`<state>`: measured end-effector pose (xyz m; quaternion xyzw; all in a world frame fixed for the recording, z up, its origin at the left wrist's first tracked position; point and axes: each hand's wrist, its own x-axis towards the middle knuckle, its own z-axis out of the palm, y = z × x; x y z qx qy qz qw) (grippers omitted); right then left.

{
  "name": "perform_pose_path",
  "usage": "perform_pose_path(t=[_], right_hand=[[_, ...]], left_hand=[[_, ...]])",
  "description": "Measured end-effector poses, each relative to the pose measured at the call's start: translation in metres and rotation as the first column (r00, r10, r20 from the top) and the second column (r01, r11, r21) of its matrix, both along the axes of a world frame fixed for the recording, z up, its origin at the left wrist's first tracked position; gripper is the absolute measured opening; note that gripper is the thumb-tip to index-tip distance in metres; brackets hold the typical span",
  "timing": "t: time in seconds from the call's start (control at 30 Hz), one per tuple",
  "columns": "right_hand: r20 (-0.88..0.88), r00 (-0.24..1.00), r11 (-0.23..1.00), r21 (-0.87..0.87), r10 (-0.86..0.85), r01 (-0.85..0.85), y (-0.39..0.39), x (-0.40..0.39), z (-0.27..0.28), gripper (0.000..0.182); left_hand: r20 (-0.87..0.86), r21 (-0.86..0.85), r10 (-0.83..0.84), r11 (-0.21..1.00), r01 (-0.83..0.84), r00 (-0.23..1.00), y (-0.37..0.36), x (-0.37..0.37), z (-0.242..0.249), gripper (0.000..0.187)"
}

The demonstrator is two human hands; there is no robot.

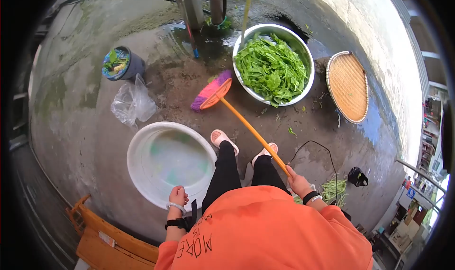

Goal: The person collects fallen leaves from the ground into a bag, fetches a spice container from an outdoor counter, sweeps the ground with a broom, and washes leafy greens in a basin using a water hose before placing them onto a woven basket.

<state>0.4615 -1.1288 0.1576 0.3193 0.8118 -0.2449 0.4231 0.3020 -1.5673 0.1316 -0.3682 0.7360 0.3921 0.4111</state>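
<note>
My right hand (299, 183) is wrapped round the end of the orange handle of a broom (246, 124). Pink and purple bristles fan out at the broom's far end, on the wet concrete beside a large metal basin (310, 78). Cut leafy greens (272, 68) are heaped in that basin. My left hand (178, 196), its fingers curled in with nothing visible in them, hangs over the near rim of a big white plastic tub (135, 163). Cloudy water appears to lie in the tub.
A clear plastic bag (133, 101) and a dark bucket (130, 66) with scraps stand at left. A woven bamboo tray (348, 87) lies at right, near green stalks (334, 190) and a black bag (358, 176). Behind my left arm is a wooden bench (109, 241). Metal posts (189, 7) rise ahead.
</note>
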Motion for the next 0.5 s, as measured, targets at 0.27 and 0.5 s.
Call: perform_pose_path(t=[0.27,0.5], right_hand=[[0.128,0.989,0.982,0.184,-0.072,0.047,0.084,0.186,0.049,0.051],[0.005,0.98,0.918,0.351,-0.199,0.185,0.118,0.296,0.073,0.047]], left_hand=[[0.044,0.001,-0.352,0.936,0.352,0.935,0.089,0.021,0.003,0.023],[0.093,0.0,-0.621,0.782,0.623,0.779,0.177,0.054,0.003,0.022]])
